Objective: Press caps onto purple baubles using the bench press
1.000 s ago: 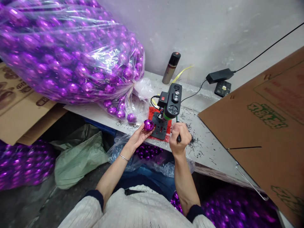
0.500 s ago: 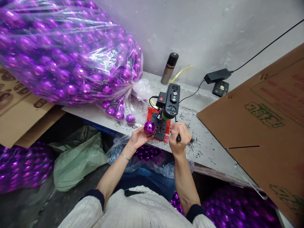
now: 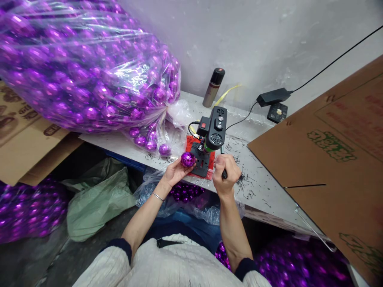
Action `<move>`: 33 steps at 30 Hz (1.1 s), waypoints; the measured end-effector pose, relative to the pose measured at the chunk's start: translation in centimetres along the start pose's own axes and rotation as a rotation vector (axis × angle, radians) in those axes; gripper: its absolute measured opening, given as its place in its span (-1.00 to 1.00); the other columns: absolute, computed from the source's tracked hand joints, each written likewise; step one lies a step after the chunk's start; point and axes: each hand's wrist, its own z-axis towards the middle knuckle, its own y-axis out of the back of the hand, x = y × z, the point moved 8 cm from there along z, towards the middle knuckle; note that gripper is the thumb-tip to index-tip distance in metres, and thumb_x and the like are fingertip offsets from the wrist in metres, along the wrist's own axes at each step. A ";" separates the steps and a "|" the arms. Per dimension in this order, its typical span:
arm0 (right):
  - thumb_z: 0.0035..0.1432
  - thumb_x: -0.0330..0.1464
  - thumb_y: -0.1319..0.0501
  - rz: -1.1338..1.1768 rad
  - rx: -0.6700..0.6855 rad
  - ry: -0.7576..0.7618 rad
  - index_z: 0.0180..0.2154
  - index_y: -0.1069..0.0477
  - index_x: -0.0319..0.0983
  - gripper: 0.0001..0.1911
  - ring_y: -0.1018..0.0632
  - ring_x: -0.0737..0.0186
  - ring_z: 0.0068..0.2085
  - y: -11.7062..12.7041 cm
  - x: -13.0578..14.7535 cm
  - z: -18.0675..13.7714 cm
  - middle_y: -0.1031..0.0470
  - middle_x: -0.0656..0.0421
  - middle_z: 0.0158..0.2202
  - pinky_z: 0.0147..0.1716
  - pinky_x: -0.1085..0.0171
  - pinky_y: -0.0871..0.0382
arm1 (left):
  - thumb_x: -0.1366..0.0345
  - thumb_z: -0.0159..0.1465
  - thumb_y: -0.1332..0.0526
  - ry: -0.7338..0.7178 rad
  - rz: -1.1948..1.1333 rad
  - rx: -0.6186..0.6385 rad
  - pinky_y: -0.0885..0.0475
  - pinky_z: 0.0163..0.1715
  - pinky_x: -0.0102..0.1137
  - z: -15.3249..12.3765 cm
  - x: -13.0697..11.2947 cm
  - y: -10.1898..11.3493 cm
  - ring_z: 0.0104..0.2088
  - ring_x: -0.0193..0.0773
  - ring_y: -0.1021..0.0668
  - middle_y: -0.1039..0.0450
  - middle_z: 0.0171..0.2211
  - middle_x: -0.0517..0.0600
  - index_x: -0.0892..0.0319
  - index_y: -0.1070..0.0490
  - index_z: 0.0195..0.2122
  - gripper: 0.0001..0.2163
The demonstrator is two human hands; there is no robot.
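A shiny purple faceted ball [image 3: 188, 159] rests in the fingers of my left hand [image 3: 176, 172], at the left front edge of a small black bench drill press [image 3: 217, 127]. My right hand [image 3: 226, 173] is wrapped round the black-gripped lever [image 3: 224, 174] on the right side of that machine. Its dark base plate [image 3: 200, 169] lies on a red sheet [image 3: 211, 162]. The ball is beside the chuck, not under it. My fingers partly cover the lever's grip.
A large clear bag of purple balls [image 3: 89, 79] bulges over the left of the white table [image 3: 257, 187]. Behind the machine stand a spray can [image 3: 213, 87] and a power adapter [image 3: 273, 97]. Dark shavings litter the tabletop. A cardboard box [image 3: 335, 159] borders the right side.
My left hand and the ball have shifted very slightly left, a little further from the chuck. My right hand stays on the lever.
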 end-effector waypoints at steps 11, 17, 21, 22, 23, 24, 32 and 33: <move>0.29 -0.49 -0.08 -0.013 0.002 -0.007 -0.45 -0.30 -0.18 -0.76 -0.47 0.33 -0.42 0.1 0.0 -0.1 -0.42 0.21 -0.49 -0.38 0.31 -0.30 | 0.20 -0.06 -0.51 -0.189 0.207 0.029 -0.40 0.15 -0.18 -1.2 -1.6 0.0 0.01 -0.13 -0.57 -0.53 0.02 0.05 0.10 -0.43 0.09 -0.35; 0.29 -0.49 -0.08 -0.003 0.015 -0.019 -0.43 -0.31 -0.19 -0.77 -0.46 0.32 -0.42 0.0 -0.2 -0.2 -0.43 0.20 -0.49 -0.38 0.30 -0.29 | 0.25 -0.06 -0.52 -0.324 0.469 0.010 -0.35 0.20 -0.21 -1.7 -2.5 -0.8 0.11 -0.09 -0.51 -0.47 0.11 0.07 0.10 -0.41 0.14 -0.31; 0.29 -0.47 -0.07 0.005 0.016 -0.033 -0.44 -0.32 -0.19 -0.76 -0.46 0.31 -0.42 0.0 -0.3 -0.2 -0.43 0.20 -0.49 -0.37 0.29 -0.30 | 0.20 -0.03 -0.51 -0.350 0.586 0.040 -0.37 0.19 -0.18 -1.8 -2.3 -1.5 0.10 -0.08 -0.51 -0.46 0.12 0.09 0.11 -0.36 0.19 -0.28; 0.29 -0.47 -0.07 0.005 0.016 -0.032 -0.44 -0.32 -0.19 -0.76 -0.46 0.31 -0.42 0.0 -0.3 -0.3 -0.43 0.20 -0.49 -0.37 0.29 -0.30 | 0.19 -0.02 -0.51 -0.348 0.597 0.043 -0.38 0.18 -0.18 -1.7 -2.2 -1.6 0.09 -0.08 -0.52 -0.46 0.10 0.09 0.11 -0.35 0.19 -0.28; 0.29 -0.47 -0.07 0.004 0.016 -0.030 -0.43 -0.33 -0.19 -0.77 -0.46 0.31 -0.42 0.0 -0.3 -0.2 -0.43 0.20 -0.49 -0.37 0.29 -0.30 | 0.19 -0.02 -0.51 -0.348 0.602 0.043 -0.39 0.17 -0.18 -1.7 -2.2 -1.6 0.09 -0.08 -0.53 -0.47 0.08 0.09 0.12 -0.35 0.19 -0.28; 0.29 -0.48 -0.07 0.004 0.017 -0.027 -0.43 -0.33 -0.19 -0.77 -0.46 0.31 -0.42 0.0 -0.3 -0.2 -0.43 0.20 -0.48 -0.37 0.29 -0.30 | 0.19 -0.02 -0.51 -0.347 0.604 0.041 -0.39 0.17 -0.18 -1.6 -2.1 -1.6 0.08 -0.08 -0.53 -0.48 0.07 0.09 0.12 -0.35 0.18 -0.28; 0.28 -0.53 -0.07 0.003 0.018 0.014 -0.43 -0.29 -0.19 -0.76 -0.44 0.33 -0.42 0.0 0.2 0.0 -0.41 0.21 -0.49 -0.39 0.31 -0.27 | 0.24 -0.06 -0.53 -0.320 0.582 0.006 -0.42 0.14 -0.22 -1.3 -1.9 -1.6 0.06 -0.10 -0.55 -0.50 0.07 0.09 0.15 -0.39 0.15 -0.29; 0.28 -0.53 -0.07 0.001 0.018 0.016 -0.43 -0.29 -0.19 -0.77 -0.44 0.33 -0.42 0.0 0.2 0.0 -0.41 0.21 -0.49 -0.39 0.31 -0.27 | 0.24 -0.06 -0.53 -0.313 0.567 -0.013 -0.42 0.15 -0.23 -1.2 -1.9 -1.4 0.06 -0.11 -0.55 -0.50 0.08 0.08 0.15 -0.40 0.14 -0.30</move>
